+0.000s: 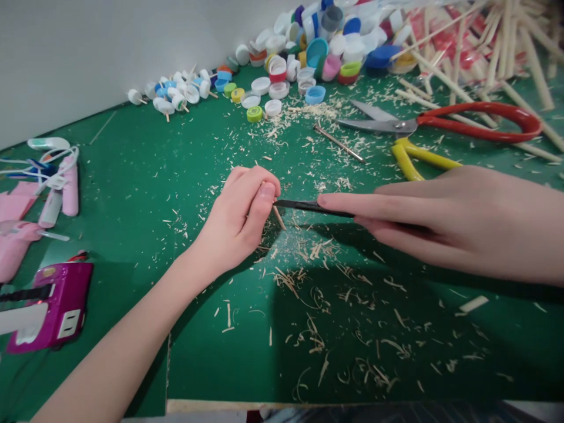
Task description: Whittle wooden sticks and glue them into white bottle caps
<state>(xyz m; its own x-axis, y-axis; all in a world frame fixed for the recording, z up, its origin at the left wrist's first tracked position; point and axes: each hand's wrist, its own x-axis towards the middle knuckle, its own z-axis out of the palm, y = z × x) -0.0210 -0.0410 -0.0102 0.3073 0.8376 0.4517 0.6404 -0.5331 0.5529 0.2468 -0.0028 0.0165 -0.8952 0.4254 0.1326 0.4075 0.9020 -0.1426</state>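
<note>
Stick of pale wood is clamped in the curled fingers of your left hand, its lower end poking out beside the tip of the black knife. Your right hand has its fingers clamped on that knife, the index finger laid along it. Beyond the knife lie a metal rod, red-handled scissors and bottle caps; wood shavings litter the green tabletop around it.

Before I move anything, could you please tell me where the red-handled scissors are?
In the head view, the scissors lie at upper right, just beyond the yellow handles and the right hand.
</note>
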